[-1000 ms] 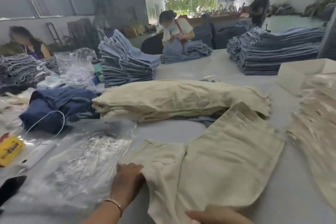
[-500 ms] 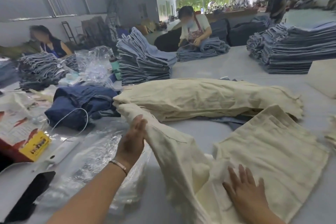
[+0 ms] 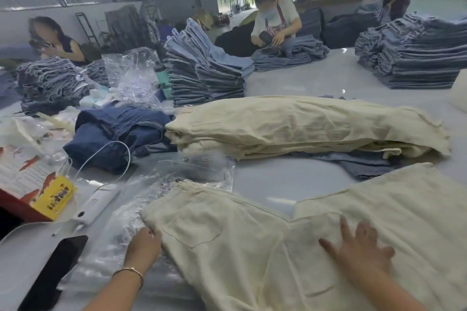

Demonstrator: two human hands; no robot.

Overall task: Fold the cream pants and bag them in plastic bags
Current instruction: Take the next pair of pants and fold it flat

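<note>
At the near edge of the table, the right hand presses flat, fingers spread, on the cream pants. The left hand pinches their left edge over the plastic bags. Their long axis runs left to right, legs reaching toward the far-right side, nearer the right hand.

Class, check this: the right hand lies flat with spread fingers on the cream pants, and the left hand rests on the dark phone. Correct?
Not quite. In the head view the left hand grips the edge of the cream pants, not the dark phone, which lies untouched. The right hand does lie flat, fingers spread, on the pants.
</note>
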